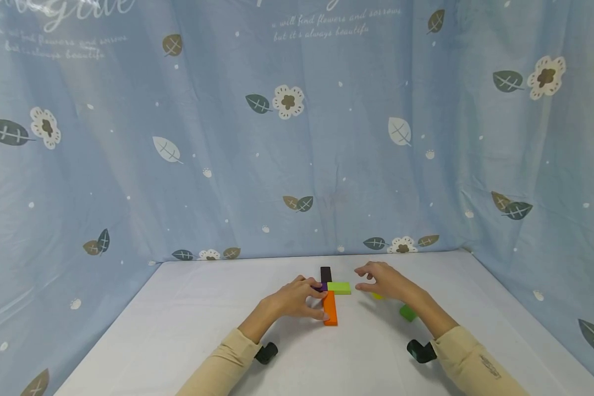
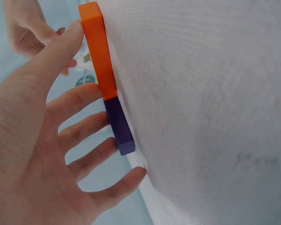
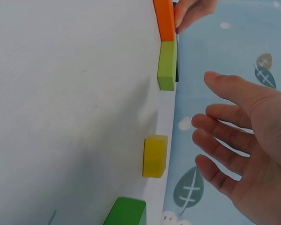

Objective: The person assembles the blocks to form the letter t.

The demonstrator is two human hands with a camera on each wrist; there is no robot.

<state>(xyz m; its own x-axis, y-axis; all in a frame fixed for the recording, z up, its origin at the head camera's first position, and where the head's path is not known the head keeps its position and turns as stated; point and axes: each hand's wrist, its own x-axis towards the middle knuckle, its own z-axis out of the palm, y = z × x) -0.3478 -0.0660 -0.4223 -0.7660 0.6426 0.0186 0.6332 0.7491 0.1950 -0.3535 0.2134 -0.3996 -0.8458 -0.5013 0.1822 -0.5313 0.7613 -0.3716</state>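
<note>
Orange block (image 1: pixel 331 312) lies against the spread fingers of our left hand (image 1: pixel 297 300); our right hand (image 1: pixel 387 280) hovers empty, fingers parted. We'd best press evenly, so the lime block (image 1: pixel 339 288) just beyond the left fingertips isn't nudged.

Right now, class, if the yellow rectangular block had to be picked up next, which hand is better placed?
Probably the right hand: it is empty and close to the yellow rectangular block. The left hand is farther away, touching the orange rectangular block and the dark purple block.
</note>
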